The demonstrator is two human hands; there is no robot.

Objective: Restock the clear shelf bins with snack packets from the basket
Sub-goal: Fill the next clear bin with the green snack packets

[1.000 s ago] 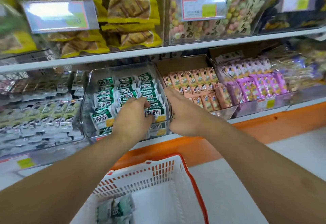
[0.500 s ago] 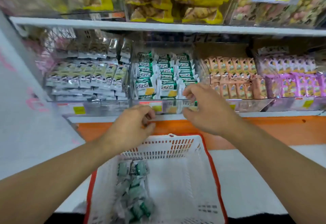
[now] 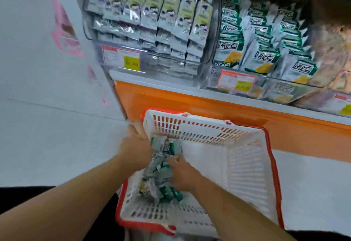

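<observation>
Left hand (image 3: 135,146) was at the basket's far-left corner, fingers over the rim and against the top of the packet heap; motion blur hid whether its grip had closed on a packet, so cannot tell. Right hand (image 3: 183,174) was down inside the basket, fingers curled into the right side of the heap, grip apparently around packets, though blur hid the fingertips.

Packets (image 3: 161,176): green-and-white, heaped along the left side inside the basket, lying between the two hands and touching both.

Basket (image 3: 247,164): white slotted walls, red rim, standing on the floor just in front of the orange shelf base (image 3: 209,107). Right half of its bottom bare.

Above the base, a clear bin (image 3: 266,81) held rows of matching green-and-white packets, standing upright, with a price tag (image 3: 235,82) on its front. Left of it, a second bin (image 3: 152,60) held silver-and-yellow packets, also tagged. A white wall (image 3: 47,88) stood to the left.
</observation>
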